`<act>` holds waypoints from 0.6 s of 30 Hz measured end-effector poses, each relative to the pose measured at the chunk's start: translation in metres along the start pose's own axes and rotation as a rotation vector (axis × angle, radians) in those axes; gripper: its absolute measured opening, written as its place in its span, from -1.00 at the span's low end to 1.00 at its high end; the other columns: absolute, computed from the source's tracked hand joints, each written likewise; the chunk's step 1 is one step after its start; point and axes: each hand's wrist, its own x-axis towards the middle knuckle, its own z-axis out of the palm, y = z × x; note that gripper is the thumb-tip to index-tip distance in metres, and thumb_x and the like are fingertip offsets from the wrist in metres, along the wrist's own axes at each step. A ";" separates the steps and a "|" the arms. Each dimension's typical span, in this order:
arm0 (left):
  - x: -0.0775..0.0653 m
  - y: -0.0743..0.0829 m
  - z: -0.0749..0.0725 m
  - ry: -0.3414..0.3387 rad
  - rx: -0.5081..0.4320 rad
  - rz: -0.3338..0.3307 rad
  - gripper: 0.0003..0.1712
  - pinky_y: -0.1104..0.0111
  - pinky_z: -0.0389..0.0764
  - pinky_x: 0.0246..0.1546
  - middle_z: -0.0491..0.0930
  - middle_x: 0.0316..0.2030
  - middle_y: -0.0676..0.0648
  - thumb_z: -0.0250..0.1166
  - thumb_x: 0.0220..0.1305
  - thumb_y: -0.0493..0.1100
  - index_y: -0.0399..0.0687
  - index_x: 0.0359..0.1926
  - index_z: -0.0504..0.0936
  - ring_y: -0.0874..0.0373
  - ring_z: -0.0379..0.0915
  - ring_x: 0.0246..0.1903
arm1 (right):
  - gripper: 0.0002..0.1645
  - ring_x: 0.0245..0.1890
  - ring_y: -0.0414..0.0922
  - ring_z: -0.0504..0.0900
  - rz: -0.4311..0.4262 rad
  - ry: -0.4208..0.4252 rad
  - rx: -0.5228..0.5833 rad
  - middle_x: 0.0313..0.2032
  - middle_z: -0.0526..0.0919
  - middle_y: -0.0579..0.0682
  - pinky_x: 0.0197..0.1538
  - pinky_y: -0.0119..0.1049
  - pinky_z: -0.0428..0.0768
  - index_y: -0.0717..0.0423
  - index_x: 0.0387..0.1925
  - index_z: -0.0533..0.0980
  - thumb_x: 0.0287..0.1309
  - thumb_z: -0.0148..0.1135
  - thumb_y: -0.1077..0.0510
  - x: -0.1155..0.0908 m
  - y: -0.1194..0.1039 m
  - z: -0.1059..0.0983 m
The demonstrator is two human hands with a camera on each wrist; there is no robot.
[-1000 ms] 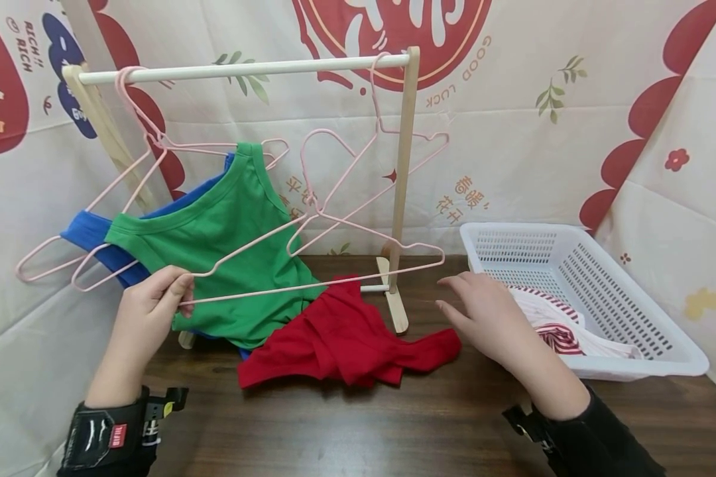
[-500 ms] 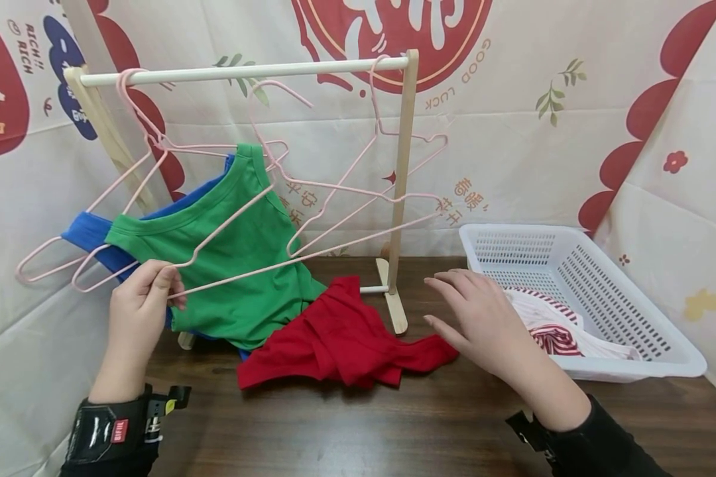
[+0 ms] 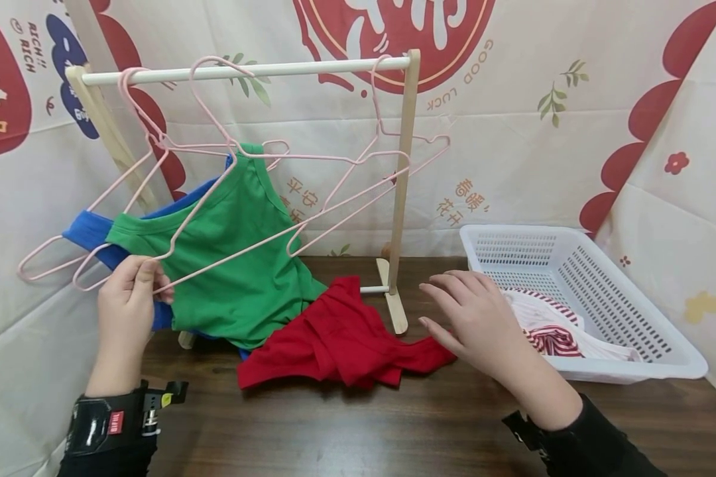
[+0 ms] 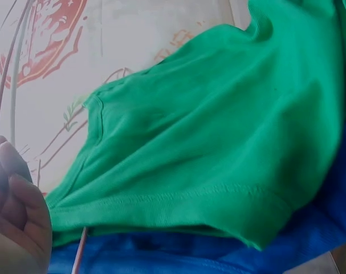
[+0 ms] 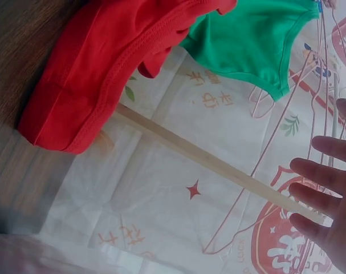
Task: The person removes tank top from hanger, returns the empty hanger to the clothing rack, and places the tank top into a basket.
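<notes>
— Pink hanger posn?
— One end pinched in my L fingers; long axis rises rightward, ahead of green top.
— R fingers?
— Relaxed, unloaded; red garment lies L, on bench.

A dark brown wooden table with a faint shine shows streaked grain. On it a red piece of clothing lies crumpled near the middle, just beside one foot of a standing wooden rack, and a white plastic basket rests to the right
</notes>
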 end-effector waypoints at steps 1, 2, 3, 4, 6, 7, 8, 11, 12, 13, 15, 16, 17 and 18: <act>0.000 -0.001 -0.001 0.007 0.000 0.000 -0.69 0.59 0.48 -0.59 0.46 -0.60 -0.06 -0.06 0.35 -0.15 -0.32 -0.36 0.46 0.18 0.42 -0.63 | -0.46 -0.04 0.06 0.39 -0.006 0.001 0.003 -0.12 0.53 0.12 -0.02 0.05 0.36 0.12 0.00 0.44 0.11 0.00 -0.15 0.001 -0.001 0.001; 0.000 -0.002 -0.002 0.014 0.003 0.000 -0.69 0.59 0.47 -0.59 0.46 -0.60 -0.05 -0.06 0.35 -0.15 -0.32 -0.37 0.46 0.18 0.42 -0.63 | -0.46 -0.04 0.05 0.40 -0.013 0.001 0.008 -0.13 0.54 0.11 -0.02 0.05 0.36 0.12 0.00 0.44 0.10 0.03 -0.14 0.002 -0.001 0.002; 0.000 -0.003 -0.002 0.020 0.006 -0.001 -0.69 0.59 0.47 -0.59 0.46 -0.60 -0.05 -0.07 0.35 -0.15 -0.32 -0.37 0.45 0.18 0.42 -0.63 | -0.47 -0.04 0.05 0.40 -0.020 0.000 0.012 -0.13 0.54 0.11 -0.02 0.04 0.36 0.12 0.00 0.44 0.08 0.05 -0.13 0.003 -0.002 0.003; 0.000 -0.004 -0.003 0.028 0.007 -0.004 -0.68 0.59 0.47 -0.59 0.46 -0.60 -0.05 -0.07 0.36 -0.15 -0.32 -0.37 0.45 0.18 0.42 -0.63 | -0.47 -0.04 0.04 0.40 -0.026 -0.003 0.014 -0.14 0.54 0.11 -0.02 0.03 0.36 0.12 0.00 0.44 0.07 0.06 -0.13 0.004 -0.002 0.004; 0.000 -0.006 -0.005 0.042 0.013 -0.013 -0.67 0.59 0.47 -0.58 0.46 -0.59 -0.06 -0.08 0.36 -0.13 -0.31 -0.38 0.44 0.17 0.41 -0.63 | -0.47 -0.05 0.04 0.40 -0.038 -0.006 0.019 -0.14 0.54 0.10 -0.02 0.02 0.37 0.12 -0.01 0.44 0.05 0.09 -0.11 0.006 -0.003 0.007; 0.001 -0.006 -0.005 0.049 0.020 -0.022 -0.66 0.59 0.47 -0.58 0.46 -0.59 -0.06 -0.08 0.36 -0.11 -0.29 -0.38 0.44 0.17 0.42 -0.63 | -0.48 -0.05 0.03 0.40 -0.042 -0.010 0.019 -0.14 0.54 0.09 -0.02 0.02 0.37 0.12 -0.01 0.44 0.07 0.07 -0.11 0.007 -0.004 0.008; 0.001 -0.007 -0.006 0.055 0.024 -0.030 -0.66 0.59 0.47 -0.58 0.46 -0.59 -0.06 -0.09 0.36 -0.09 -0.28 -0.37 0.44 0.17 0.42 -0.63 | -0.48 -0.06 0.03 0.41 -0.048 -0.012 0.020 -0.15 0.54 0.09 -0.02 0.02 0.38 0.13 -0.02 0.44 0.08 0.06 -0.11 0.009 -0.004 0.010; 0.002 -0.008 -0.007 0.079 0.029 -0.052 -0.63 0.59 0.47 -0.58 0.47 -0.60 -0.04 -0.09 0.36 -0.05 -0.27 -0.37 0.44 0.17 0.43 -0.63 | -0.49 -0.07 0.01 0.41 -0.057 -0.023 0.021 -0.16 0.54 0.07 -0.03 0.01 0.39 0.13 -0.04 0.45 0.14 -0.02 -0.14 0.012 -0.005 0.013; 0.002 -0.009 -0.007 0.088 0.024 -0.056 -0.63 0.59 0.47 -0.59 0.47 -0.60 -0.03 -0.09 0.36 -0.05 -0.28 -0.37 0.44 0.17 0.43 -0.64 | -0.49 -0.07 0.00 0.41 -0.057 -0.029 0.021 -0.16 0.54 0.06 -0.03 0.01 0.39 0.13 -0.04 0.45 0.15 -0.03 -0.15 0.013 -0.005 0.014; 0.002 -0.009 -0.008 0.096 0.021 -0.058 -0.62 0.58 0.47 -0.59 0.48 -0.61 -0.02 -0.09 0.36 -0.05 -0.28 -0.38 0.44 0.17 0.43 -0.65 | -0.49 -0.07 0.00 0.41 -0.057 -0.034 0.021 -0.16 0.54 0.05 -0.03 0.00 0.39 0.12 -0.04 0.45 0.16 -0.04 -0.15 0.013 -0.005 0.015; 0.003 -0.010 -0.009 0.109 0.013 -0.070 -0.61 0.58 0.48 -0.61 0.47 -0.62 -0.01 -0.08 0.35 -0.04 -0.30 -0.38 0.44 0.19 0.43 -0.66 | -0.50 -0.08 -0.01 0.41 -0.059 -0.040 0.023 -0.17 0.54 0.04 -0.04 -0.01 0.39 0.12 -0.05 0.46 0.14 -0.01 -0.14 0.015 -0.006 0.016; 0.003 -0.011 -0.009 0.114 0.008 -0.074 -0.61 0.58 0.48 -0.61 0.47 -0.62 -0.01 -0.08 0.35 -0.04 -0.30 -0.38 0.44 0.19 0.43 -0.66 | -0.51 -0.08 -0.01 0.42 -0.061 -0.041 0.024 -0.17 0.54 0.04 -0.04 -0.01 0.40 0.12 -0.06 0.46 0.12 0.02 -0.13 0.015 -0.006 0.017; 0.002 -0.011 -0.010 0.117 0.004 -0.079 -0.61 0.58 0.48 -0.62 0.47 -0.62 -0.01 -0.08 0.35 -0.04 -0.31 -0.38 0.43 0.19 0.43 -0.67 | -0.51 -0.09 -0.02 0.42 -0.061 -0.043 0.024 -0.18 0.54 0.04 -0.04 -0.01 0.40 0.12 -0.06 0.46 0.10 0.05 -0.12 0.015 -0.006 0.018; 0.002 -0.012 -0.010 0.119 0.004 -0.084 -0.61 0.58 0.48 -0.62 0.47 -0.62 -0.01 -0.08 0.35 -0.04 -0.31 -0.37 0.43 0.19 0.43 -0.67 | -0.52 -0.09 -0.02 0.42 -0.062 -0.044 0.023 -0.18 0.54 0.04 -0.05 -0.01 0.40 0.12 -0.07 0.46 0.08 0.07 -0.11 0.015 -0.007 0.018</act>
